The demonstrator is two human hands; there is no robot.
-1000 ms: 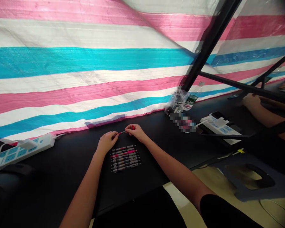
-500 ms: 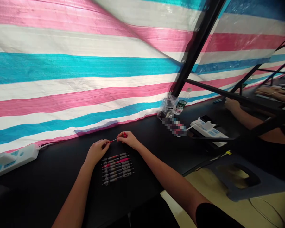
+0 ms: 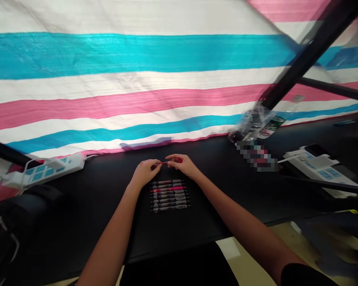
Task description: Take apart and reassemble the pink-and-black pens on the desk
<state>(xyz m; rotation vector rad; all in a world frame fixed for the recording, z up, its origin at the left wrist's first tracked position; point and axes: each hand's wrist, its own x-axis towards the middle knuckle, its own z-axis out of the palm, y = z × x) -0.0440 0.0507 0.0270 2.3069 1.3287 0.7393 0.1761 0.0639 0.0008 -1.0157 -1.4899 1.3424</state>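
On the black table, my left hand [image 3: 146,171] pinches one end of a thin red pen part [image 3: 164,162]. The fingers of my right hand [image 3: 182,165] are closed at its other end, with a second red piece [image 3: 179,159] showing between them. Just below both hands lies a row of several pens [image 3: 168,201], side by side, mostly dark and clear with grey grips. One pink-red pen [image 3: 168,190] stands out among them.
White power strips lie at the left [image 3: 52,170] and right [image 3: 322,171]. A clear plastic bag [image 3: 253,121] and a bottle [image 3: 271,126] stand by the striped sheet [image 3: 137,107], near a slanted black bar [image 3: 310,51]. A dark bulky object sits at lower left.
The view has swung left, so table and hands appear further right, and the left power strip shows more fully. Both hands still hold the red pieces, now closer together.
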